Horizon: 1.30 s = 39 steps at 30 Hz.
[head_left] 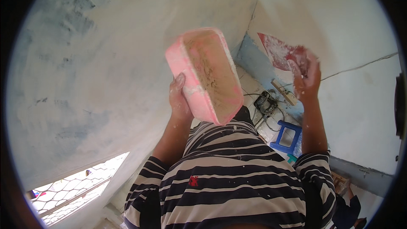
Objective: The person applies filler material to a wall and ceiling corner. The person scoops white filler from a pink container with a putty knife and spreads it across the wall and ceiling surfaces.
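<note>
A pink rectangular plastic tub (176, 59) is tilted in front of my chest, with beige putty (207, 72) smeared over its inside. My left hand (180, 99) grips the tub by its left side, thumb showing on the wall and the other fingers hidden behind it. Out to the right, my right hand (308, 76) is closed on a red, flat putty spreader (273, 51) coated with white putty. The spreader's blade points up and left, in front of the wall corner and apart from the tub. White residue covers the right fingers.
A patchy, plastered wall (106, 68) rises on the left, above a window with a metal grille (72, 193). Below my right arm are a blue stool (286, 138), a black device with cables (266, 103) and a wooden piece (284, 92). Another person (347, 210) is at lower right.
</note>
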Each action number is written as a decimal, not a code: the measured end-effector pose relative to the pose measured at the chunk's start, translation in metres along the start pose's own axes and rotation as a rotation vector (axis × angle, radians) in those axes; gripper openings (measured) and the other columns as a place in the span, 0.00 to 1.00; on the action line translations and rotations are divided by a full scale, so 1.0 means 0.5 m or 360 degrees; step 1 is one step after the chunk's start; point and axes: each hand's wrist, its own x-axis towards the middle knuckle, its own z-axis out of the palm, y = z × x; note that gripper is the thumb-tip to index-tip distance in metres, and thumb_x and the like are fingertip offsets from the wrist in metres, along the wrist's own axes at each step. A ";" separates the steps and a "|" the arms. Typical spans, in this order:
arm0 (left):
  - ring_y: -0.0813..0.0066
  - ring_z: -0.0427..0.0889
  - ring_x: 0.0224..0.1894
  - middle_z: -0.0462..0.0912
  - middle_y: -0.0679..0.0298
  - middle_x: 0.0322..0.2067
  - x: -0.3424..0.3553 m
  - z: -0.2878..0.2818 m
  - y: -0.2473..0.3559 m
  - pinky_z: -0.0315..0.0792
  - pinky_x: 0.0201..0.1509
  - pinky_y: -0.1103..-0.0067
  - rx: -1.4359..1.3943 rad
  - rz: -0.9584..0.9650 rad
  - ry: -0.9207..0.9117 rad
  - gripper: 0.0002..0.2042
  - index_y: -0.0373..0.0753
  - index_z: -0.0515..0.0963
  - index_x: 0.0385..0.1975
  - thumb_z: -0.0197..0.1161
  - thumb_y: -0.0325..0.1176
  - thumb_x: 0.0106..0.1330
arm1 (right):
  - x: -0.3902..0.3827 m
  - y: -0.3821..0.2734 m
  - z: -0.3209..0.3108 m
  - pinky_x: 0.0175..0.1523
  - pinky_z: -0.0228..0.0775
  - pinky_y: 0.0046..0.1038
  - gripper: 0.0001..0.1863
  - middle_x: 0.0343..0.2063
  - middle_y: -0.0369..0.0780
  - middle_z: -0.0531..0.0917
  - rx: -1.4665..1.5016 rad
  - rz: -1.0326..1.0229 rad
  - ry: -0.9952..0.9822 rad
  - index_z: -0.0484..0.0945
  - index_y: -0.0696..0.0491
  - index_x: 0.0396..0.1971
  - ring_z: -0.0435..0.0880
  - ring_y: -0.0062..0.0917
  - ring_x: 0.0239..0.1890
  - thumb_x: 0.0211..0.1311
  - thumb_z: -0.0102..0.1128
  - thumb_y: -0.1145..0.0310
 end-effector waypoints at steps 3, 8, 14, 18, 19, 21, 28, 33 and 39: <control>0.64 0.77 0.48 0.78 0.55 0.47 0.004 0.007 0.021 0.70 0.54 0.70 0.0167 -0.0057 0.0064 0.22 0.29 0.71 0.51 0.52 0.42 0.66 | 0.059 -0.094 -0.009 0.44 0.74 0.24 0.21 0.40 0.46 0.82 0.0185 -0.0095 -0.0039 0.73 0.59 0.52 0.83 0.26 0.38 0.56 0.56 0.82; 0.68 0.70 0.56 0.70 0.59 0.55 0.023 0.015 0.044 0.66 0.60 0.71 0.0237 -0.0441 -0.0170 0.28 0.38 0.57 0.64 0.53 0.39 0.65 | 0.158 -0.142 0.001 0.31 0.70 0.22 0.28 0.24 0.41 0.82 -0.0171 -0.0364 -0.0729 0.71 0.51 0.58 0.78 0.23 0.20 0.54 0.55 0.78; 0.68 0.73 0.54 0.72 0.59 0.53 0.032 -0.024 0.036 0.68 0.58 0.73 0.0167 -0.0458 -0.0265 0.25 0.37 0.61 0.61 0.53 0.41 0.66 | 0.161 -0.131 0.021 0.39 0.71 0.24 0.30 0.30 0.44 0.83 -0.0114 -0.0166 -0.0942 0.70 0.52 0.58 0.78 0.26 0.26 0.50 0.52 0.80; 0.67 0.75 0.53 0.74 0.58 0.52 0.024 -0.031 0.039 0.70 0.57 0.72 0.0005 -0.0550 -0.0248 0.24 0.36 0.62 0.60 0.52 0.41 0.67 | 0.153 -0.144 0.032 0.42 0.71 0.24 0.30 0.34 0.45 0.82 -0.0093 -0.0129 -0.1019 0.71 0.53 0.57 0.78 0.28 0.29 0.49 0.52 0.79; 0.66 0.76 0.52 0.75 0.57 0.51 0.025 -0.035 0.036 0.70 0.57 0.72 -0.0037 -0.0522 -0.0255 0.23 0.35 0.64 0.58 0.52 0.41 0.67 | 0.153 -0.144 0.034 0.43 0.71 0.25 0.30 0.34 0.45 0.82 -0.0040 -0.0082 -0.1088 0.71 0.53 0.57 0.79 0.28 0.30 0.49 0.52 0.80; 0.66 0.77 0.51 0.76 0.56 0.50 0.028 -0.039 0.034 0.71 0.56 0.71 -0.0080 -0.0501 -0.0258 0.23 0.34 0.65 0.57 0.52 0.41 0.67 | 0.151 -0.148 0.038 0.44 0.71 0.25 0.30 0.34 0.45 0.82 0.0013 -0.0026 -0.1158 0.71 0.54 0.56 0.79 0.29 0.31 0.48 0.52 0.80; 0.63 0.79 0.49 0.77 0.53 0.49 0.039 -0.046 0.033 0.73 0.54 0.69 -0.0116 -0.0278 -0.0246 0.22 0.30 0.69 0.53 0.51 0.42 0.68 | 0.107 -0.184 0.066 0.46 0.70 0.23 0.30 0.34 0.49 0.82 -0.0029 0.0170 -0.1471 0.72 0.55 0.55 0.81 0.31 0.33 0.46 0.51 0.83; 0.59 0.76 0.53 0.74 0.51 0.53 0.032 -0.052 0.028 0.70 0.58 0.66 -0.0014 -0.0035 -0.0307 0.27 0.29 0.63 0.59 0.52 0.43 0.66 | 0.108 -0.209 0.085 0.46 0.71 0.26 0.30 0.35 0.49 0.82 0.0005 0.0310 -0.1459 0.71 0.56 0.56 0.82 0.31 0.34 0.47 0.53 0.82; 0.56 0.67 0.61 0.65 0.51 0.60 0.044 -0.053 0.004 0.62 0.64 0.63 -0.0167 -0.0024 -0.0658 0.36 0.34 0.53 0.65 0.55 0.46 0.61 | 0.113 -0.198 0.122 0.52 0.69 0.26 0.28 0.41 0.48 0.81 -0.0008 0.0118 -0.1455 0.69 0.57 0.56 0.81 0.29 0.44 0.49 0.53 0.81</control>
